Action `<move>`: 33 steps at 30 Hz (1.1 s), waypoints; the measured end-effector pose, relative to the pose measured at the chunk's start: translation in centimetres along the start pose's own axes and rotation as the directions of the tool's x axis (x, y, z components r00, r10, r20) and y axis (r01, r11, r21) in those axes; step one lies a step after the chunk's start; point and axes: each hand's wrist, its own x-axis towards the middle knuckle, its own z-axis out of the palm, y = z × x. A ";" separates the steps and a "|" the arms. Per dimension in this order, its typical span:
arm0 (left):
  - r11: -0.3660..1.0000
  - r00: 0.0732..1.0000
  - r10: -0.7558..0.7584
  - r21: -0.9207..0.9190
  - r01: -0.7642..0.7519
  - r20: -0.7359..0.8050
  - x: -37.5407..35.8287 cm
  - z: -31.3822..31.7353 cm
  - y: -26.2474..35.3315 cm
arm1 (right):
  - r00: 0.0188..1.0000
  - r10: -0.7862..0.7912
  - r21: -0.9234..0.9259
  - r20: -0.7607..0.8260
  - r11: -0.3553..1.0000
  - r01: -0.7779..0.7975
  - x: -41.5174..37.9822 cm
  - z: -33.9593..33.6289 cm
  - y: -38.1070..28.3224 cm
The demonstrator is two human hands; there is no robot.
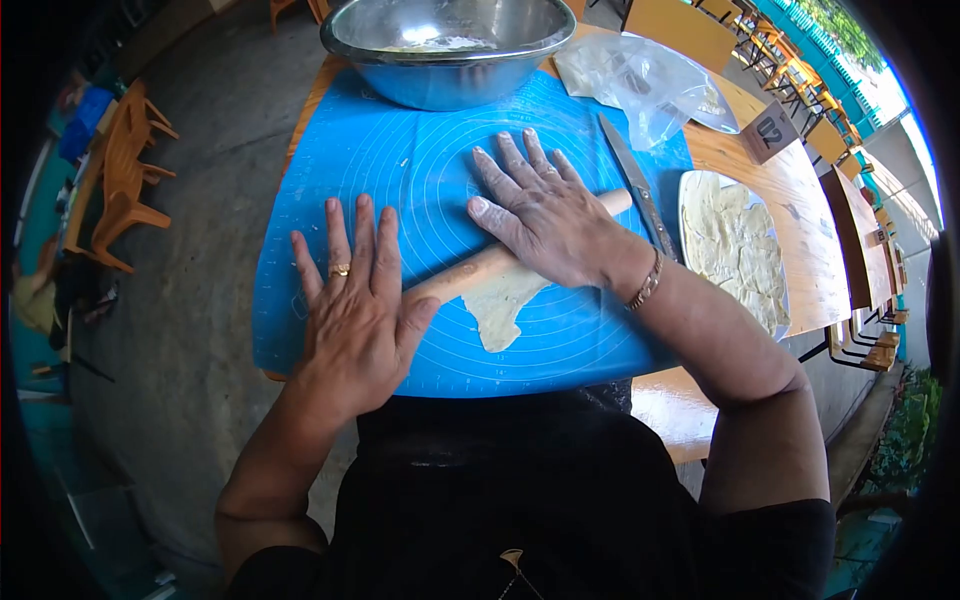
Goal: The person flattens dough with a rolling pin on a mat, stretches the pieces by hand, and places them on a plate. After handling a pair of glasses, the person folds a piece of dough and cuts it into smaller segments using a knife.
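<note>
At the far left of the frame some orange chairs (125, 175) stood on the grey floor, well apart from the work. The wooden table (810, 240) carried a blue mat (330, 160) that filled the middle of the picture. On the left part of this mat the left hand (355, 310) lay flat with its fingers spread wide, and a gold ring (340, 269) was on one finger. The heel of this hand pressed on the left end of the rolling pin (470, 272), which lay tilted, its right end higher in the frame. A thin piece of dough (500, 310) lay under the pin and reached down from it toward the lower middle of the mat. The right hand (545, 215) was also open and flat, dusted with flour, and it covered the middle of the pin, so that part could not be seen. A bracelet (648, 283) was on the right wrist. At the top centre a metal bowl (450, 45) stood on the far edge of the mat. To the right of the hand a knife (632, 180) lay along the mat's edge, with a clear plastic bag (640, 85) above it. Further right a tray (684, 200) held flat dough sheets (735, 250), and a small number sign (768, 132) stood near it.
</note>
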 end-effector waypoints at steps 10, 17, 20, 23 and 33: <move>0.960 0.974 -0.146 0.213 0.181 -0.173 5.2 -0.5 -2.7 | 0.929 0.191 -0.088 -0.316 0.969 -0.229 7.1 1.2 0.9; 0.982 0.939 0.184 0.023 -0.186 -0.292 5.7 -3.2 -1.2 | 0.712 -0.081 -0.048 -0.697 0.997 0.066 3.2 -2.2 1.0; 0.907 0.890 0.313 -0.175 -0.384 -0.331 6.3 -3.4 -0.4 | 0.923 0.124 0.196 -0.365 0.979 -0.054 -1.9 -4.9 1.1; 0.856 0.919 0.393 -0.366 -0.364 0.005 7.1 -3.1 1.1 | 0.981 0.143 0.429 -0.132 0.900 -0.074 -5.5 -3.5 1.3; 0.937 0.920 0.335 -0.025 -0.347 -0.204 9.7 -1.6 0.5 | 0.882 0.072 0.175 -0.465 0.984 0.012 -7.2 1.0 -1.2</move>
